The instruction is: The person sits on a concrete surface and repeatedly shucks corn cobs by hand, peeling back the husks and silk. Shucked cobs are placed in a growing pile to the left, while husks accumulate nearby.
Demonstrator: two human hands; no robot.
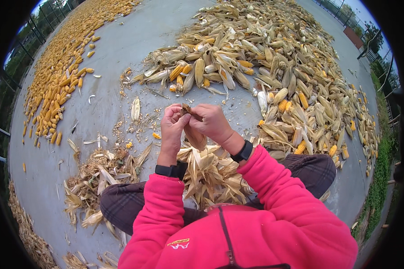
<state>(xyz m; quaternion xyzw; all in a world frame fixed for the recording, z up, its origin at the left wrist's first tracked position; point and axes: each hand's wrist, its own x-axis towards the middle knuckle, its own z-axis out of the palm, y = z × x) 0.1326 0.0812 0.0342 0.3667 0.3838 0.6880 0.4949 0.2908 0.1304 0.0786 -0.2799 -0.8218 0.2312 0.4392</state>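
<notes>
Between both hands is an ear of corn in its dry brown husk (pixel 195 136), its dark silk tip (pixel 186 109) pointing away from me. My left hand (pixel 172 120) is closed round the tip, thumb pressed against it. Fingers bent, my right hand (pixel 212 122) pinches the husk at the same end. The lower part of the ear hangs down between my wrists, and no kernels show on it. Just below, loose stripped husks (pixel 211 172) lie heaped between my crossed legs.
Unhusked corn ears (pixel 296 85) form a large pile ahead and to the right. Bare yellow cobs (pixel 54 103) spread over the concrete at the far left. Husk scraps (pixel 99 179) lie beside my left knee, with scattered kernels (pixel 139 123) ahead of it. Green plants (pixel 376 193) line the right edge.
</notes>
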